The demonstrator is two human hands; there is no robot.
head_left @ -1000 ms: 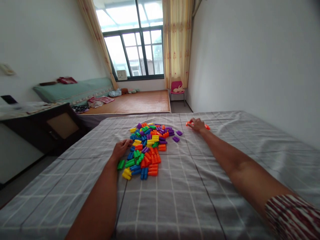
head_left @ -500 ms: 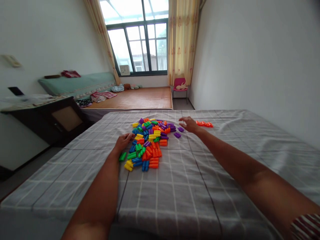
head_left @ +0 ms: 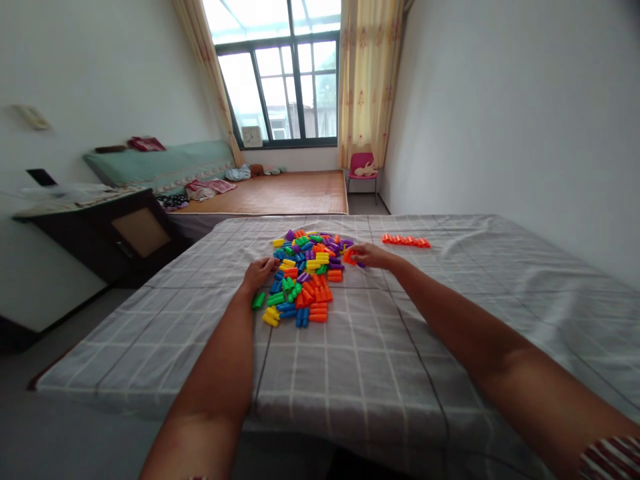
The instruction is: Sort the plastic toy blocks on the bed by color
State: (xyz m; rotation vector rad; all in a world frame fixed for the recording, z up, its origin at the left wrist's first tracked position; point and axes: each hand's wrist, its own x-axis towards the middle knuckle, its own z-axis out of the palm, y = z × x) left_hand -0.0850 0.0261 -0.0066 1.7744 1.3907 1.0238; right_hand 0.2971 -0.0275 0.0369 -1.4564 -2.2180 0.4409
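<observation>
A heap of colourful plastic toy blocks (head_left: 313, 280), orange, yellow, green, blue and purple, lies on the grey checked cloth. At its right edge my right hand (head_left: 369, 256) pinches an orange block (head_left: 350, 257), with a bit of purple just beneath the fingers. My left hand (head_left: 259, 273) rests at the left edge of the heap, fingers curled in; whether it holds a block is hidden. Beside that wrist lies a green block (head_left: 259, 301). Farther right, behind my right hand, several orange blocks form a row (head_left: 406, 241).
The checked cloth (head_left: 350, 373) covers a wide surface whose near edge drops off. Beyond stand a low bed (head_left: 290, 190) and a pink chair (head_left: 362, 163). A dark cabinet (head_left: 120, 223) is at the left, a white wall (head_left: 500, 120) at the right.
My right hand has moved left and down from near the orange row to the heap, and now grips an orange block. The left hand stays beside the heap, its fingers more curled. The view has shifted slightly.
</observation>
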